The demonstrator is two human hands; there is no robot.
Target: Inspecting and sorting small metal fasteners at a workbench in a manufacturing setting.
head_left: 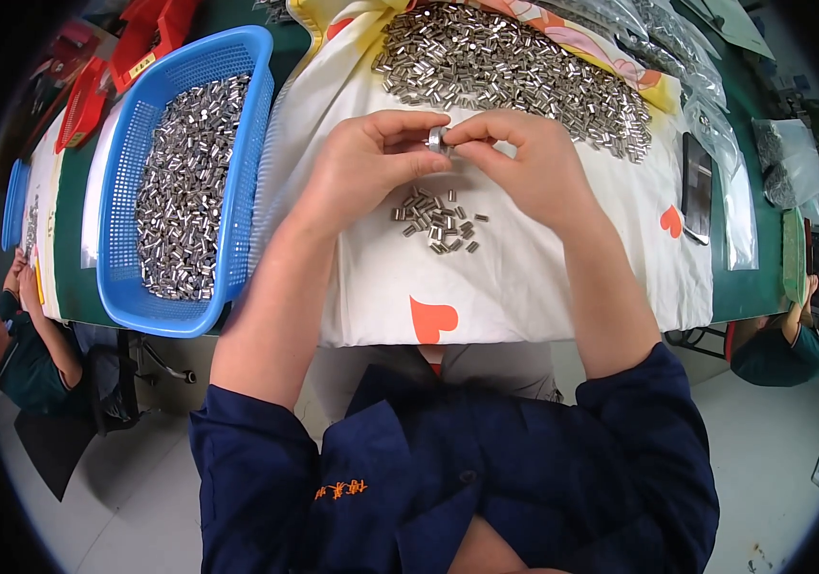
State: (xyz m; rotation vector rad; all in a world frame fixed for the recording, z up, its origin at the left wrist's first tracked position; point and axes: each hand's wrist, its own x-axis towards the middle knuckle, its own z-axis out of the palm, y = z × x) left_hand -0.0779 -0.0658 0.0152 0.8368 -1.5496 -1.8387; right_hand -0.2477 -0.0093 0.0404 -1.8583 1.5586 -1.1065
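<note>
Over the white cloth (524, 277), my two hands meet at a small round silver metal piece (436, 141). My left hand (368, 158) is closed, gripping the piece between thumb and fingers from the left. My right hand (524, 163) pinches at its right side; whether a smaller part sits in those fingertips is hidden. Just below them lies a small loose heap of short silver metal cylinders (436, 222). A much larger pile of similar cylinders (514, 81) spreads across the far part of the cloth.
To the left stands a blue plastic basket (258, 124) holding many metal cylinders. Red bins (146, 43) are behind it. A phone (696, 188) and clear plastic bags (739, 206) lie at the right. Other people (46, 354) sit at both sides.
</note>
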